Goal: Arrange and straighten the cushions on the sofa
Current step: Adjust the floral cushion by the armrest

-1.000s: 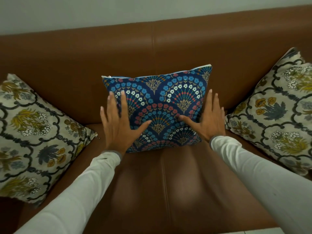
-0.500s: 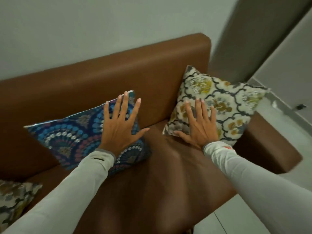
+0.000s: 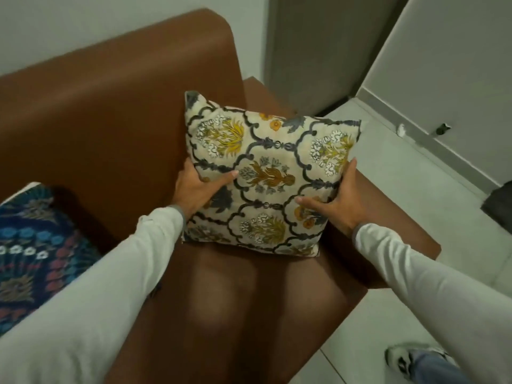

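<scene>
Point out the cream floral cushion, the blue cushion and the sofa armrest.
cream floral cushion (image 3: 266, 173): head view, middle of its front face.
blue cushion (image 3: 33, 245): head view, its patterned front.
sofa armrest (image 3: 388, 217): head view, bare top surface.

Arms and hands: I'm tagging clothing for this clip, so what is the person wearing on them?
Both arms wear long, close-fitting, plain pale grey-white sleeves, each ending in a narrow darker grey cuff at the wrist. The left hand and right hand are bare: no gloves, rings or watch can be seen.
</scene>
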